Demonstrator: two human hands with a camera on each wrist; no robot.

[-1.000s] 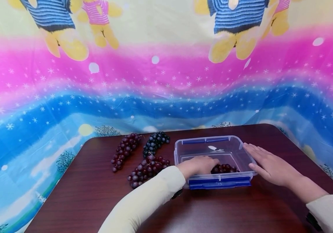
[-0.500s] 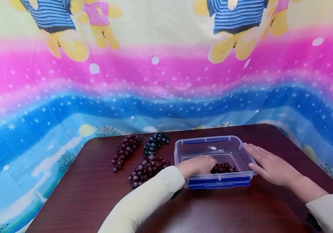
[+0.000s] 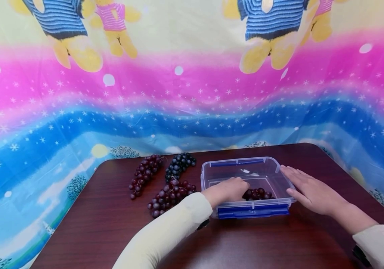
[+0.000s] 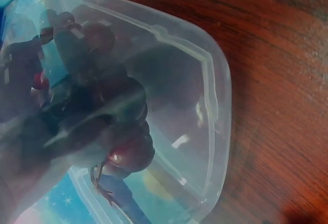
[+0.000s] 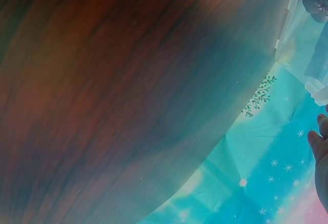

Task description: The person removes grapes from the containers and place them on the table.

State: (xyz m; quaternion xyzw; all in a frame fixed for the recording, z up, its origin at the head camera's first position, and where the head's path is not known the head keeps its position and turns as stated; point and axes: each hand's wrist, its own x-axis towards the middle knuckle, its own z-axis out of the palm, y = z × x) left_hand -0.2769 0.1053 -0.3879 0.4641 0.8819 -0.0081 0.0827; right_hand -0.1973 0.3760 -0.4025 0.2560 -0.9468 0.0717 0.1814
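Observation:
My left hand reaches over the near left rim into the clear plastic box. Its fingers curl down at the left end of a bunch of dark red grapes, which lies on the box floor. In the left wrist view, the grapes and the gripping hand show hazily through the clear wall, with a thin brown stem hanging out. The fingertips are hidden among the grapes. My right hand rests its straight fingers along the box's right side, thumb at the near right corner.
Left of the box, a red bunch of grapes, a blue-black bunch and a purple-red bunch lie on the dark wooden table. A printed cloth hangs close behind the table's far edge.
My left hand has drawn slightly left inside the box, its fingers more tucked under, and the grapes there have shifted a little left. The right hand and the box have stayed in place.

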